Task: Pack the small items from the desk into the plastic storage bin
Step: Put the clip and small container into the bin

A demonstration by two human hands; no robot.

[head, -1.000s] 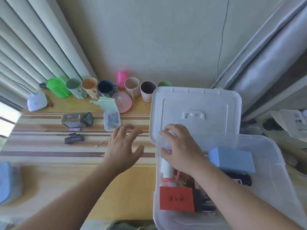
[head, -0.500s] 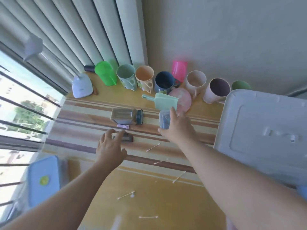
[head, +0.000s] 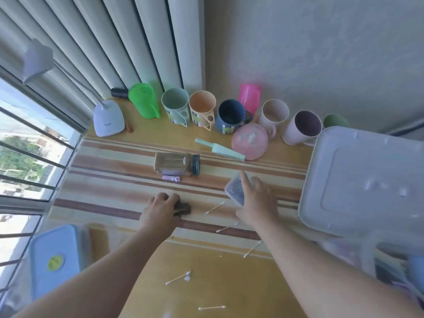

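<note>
My right hand grips a small clear plastic box with dark bits inside and holds it tilted above the striped desk. My left hand closes over a dark hair clip that lies on the desk. The plastic storage bin stands at the right edge, mostly hidden under its white lid, which leans up and open. Several cotton swabs lie scattered on the desk. A clear jar with a dark cap lies on its side further back.
A row of coloured cups lines the back wall, with a green jug, a pink round lid and a mint scoop. A white desk lamp stands at back left. A blue-lidded box sits at near left.
My right hand has lifted the small clear box off the desk and drawn it back toward me. My left hand has come down onto the hair clip.
</note>
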